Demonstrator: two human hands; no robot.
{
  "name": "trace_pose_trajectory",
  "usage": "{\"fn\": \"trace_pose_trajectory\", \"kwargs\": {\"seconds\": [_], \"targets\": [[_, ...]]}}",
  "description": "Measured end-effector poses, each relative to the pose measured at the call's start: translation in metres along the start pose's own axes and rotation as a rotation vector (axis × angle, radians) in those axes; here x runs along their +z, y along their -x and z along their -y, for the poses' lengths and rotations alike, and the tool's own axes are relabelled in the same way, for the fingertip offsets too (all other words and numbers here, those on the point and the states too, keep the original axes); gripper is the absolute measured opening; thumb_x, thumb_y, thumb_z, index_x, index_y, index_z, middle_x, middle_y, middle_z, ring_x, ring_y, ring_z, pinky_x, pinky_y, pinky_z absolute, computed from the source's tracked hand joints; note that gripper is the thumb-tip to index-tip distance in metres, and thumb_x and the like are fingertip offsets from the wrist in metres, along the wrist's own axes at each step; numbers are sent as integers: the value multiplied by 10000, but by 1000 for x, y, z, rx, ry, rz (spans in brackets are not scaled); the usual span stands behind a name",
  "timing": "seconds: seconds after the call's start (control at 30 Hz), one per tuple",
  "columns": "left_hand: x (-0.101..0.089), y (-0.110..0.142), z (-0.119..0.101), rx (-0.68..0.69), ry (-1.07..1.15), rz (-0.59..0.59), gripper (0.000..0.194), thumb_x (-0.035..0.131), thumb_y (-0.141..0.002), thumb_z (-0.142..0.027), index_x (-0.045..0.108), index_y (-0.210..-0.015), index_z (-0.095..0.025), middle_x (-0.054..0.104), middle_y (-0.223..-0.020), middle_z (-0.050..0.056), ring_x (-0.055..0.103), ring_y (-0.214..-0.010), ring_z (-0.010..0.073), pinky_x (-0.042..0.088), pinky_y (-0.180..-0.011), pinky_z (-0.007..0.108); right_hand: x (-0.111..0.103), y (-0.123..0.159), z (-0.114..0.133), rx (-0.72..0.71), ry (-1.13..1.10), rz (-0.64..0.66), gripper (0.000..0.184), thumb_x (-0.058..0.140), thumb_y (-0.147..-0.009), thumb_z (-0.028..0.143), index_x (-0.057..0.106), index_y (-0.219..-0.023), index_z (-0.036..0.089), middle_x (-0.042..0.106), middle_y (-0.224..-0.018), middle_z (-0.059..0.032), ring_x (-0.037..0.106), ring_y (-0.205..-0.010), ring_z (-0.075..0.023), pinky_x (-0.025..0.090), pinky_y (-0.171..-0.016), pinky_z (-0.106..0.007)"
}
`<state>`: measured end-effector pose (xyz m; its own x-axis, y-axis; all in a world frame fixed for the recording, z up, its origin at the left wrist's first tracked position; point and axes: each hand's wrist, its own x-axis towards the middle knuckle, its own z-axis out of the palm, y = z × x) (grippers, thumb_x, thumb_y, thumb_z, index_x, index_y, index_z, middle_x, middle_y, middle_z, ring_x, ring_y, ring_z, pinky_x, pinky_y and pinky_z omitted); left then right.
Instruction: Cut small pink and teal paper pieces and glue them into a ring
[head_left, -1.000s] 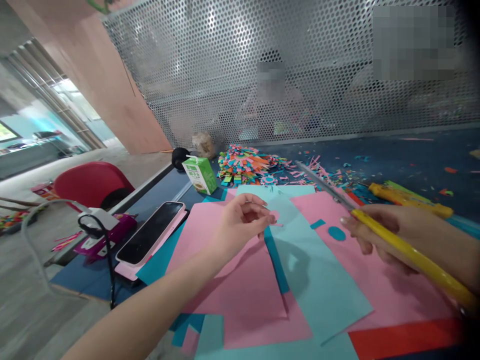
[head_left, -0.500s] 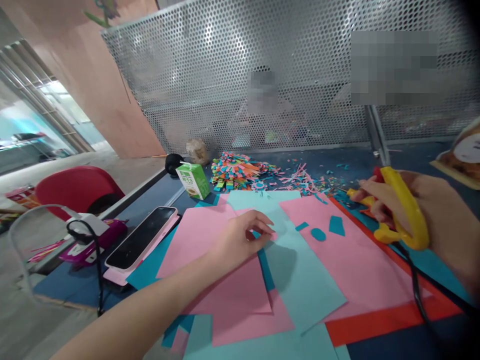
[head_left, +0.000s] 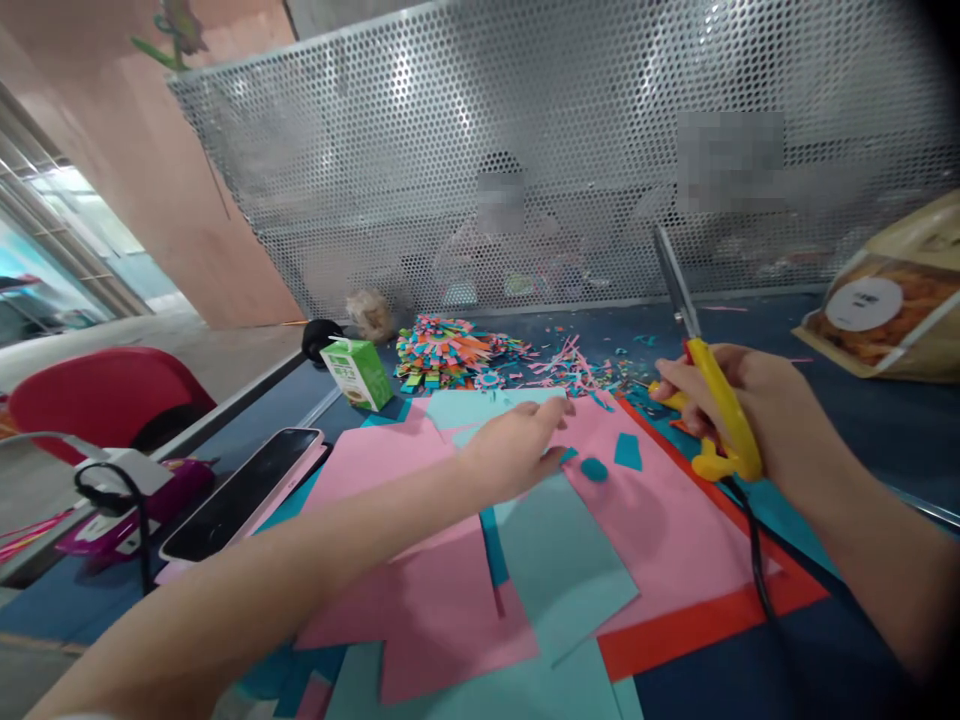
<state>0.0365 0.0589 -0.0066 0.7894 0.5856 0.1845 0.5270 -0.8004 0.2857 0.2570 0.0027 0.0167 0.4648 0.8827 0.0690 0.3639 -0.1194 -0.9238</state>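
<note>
I had the right hand (head_left: 765, 405) closed around yellow-handled scissors (head_left: 721, 395), raised above the table (head_left: 862, 440). The left hand (head_left: 517, 450), half open, apparently empty, reached near 3 teal paper pieces (head_left: 628, 451) on pink paper (head_left: 660, 530).

- Your left hand (head_left: 559, 432) has opened and moved right, beside the round teal paper piece (head_left: 594, 470).
- Your yellow-handled metal scissors (head_left: 716, 390) now point more toward the bench's (head_left: 765, 345) far edge.
</note>
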Motion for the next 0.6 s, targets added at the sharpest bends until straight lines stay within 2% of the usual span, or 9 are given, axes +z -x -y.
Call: {"fn": "trace_pose_trajectory", "kwargs": {"seconds": [0.13, 0.23, 0.47, 0.6], "targets": [[18, -64, 16, 33, -75, -9, 562, 500, -829, -84, 365, -1373, -129, 627, -1206, 197, 628, -1081, 280, 505, -820, 349, 1, -5, -4, 34, 63, 17, 230, 576, -965, 362, 607, -978, 134, 595, -782, 21, 526, -535, -72, 459, -462, -195], [27, -94, 29, 98, -96, -24, 606, 498, -849, -115, 330, -1429, -168, 636, -1207, 171, 622, -1108, 266, 483, -868, 334, 0, -7, -2, 48, 86, 7, 248, 579, -961, 373, 609, -1042, 140, 628, -891, -15, 600, -661, -115, 532, -573, -258], [33, -111, 37, 273, -140, -7, 521, 473, -902, -208, 415, -1420, -201, 697, -993, 121, 630, -1026, 233, 453, -890, 303, -6, -5, 8, 28, 49, -25, 259, 575, -963, 366, 598, -1098, 147, 634, -948, -30, 616, -705, -128, 547, -607, -279], [29, -110, 36, 296, -166, 16, 531, 442, -906, -172, 405, -1435, -191, 696, -975, 129, 633, -1009, 242, 458, -882, 319, -8, -6, 7, 24, 65, -35, 247, 572, -965, 369, 603, -1059, 143, 627, -890, -13, 592, -643, -108, 526, -558, -249]]}}
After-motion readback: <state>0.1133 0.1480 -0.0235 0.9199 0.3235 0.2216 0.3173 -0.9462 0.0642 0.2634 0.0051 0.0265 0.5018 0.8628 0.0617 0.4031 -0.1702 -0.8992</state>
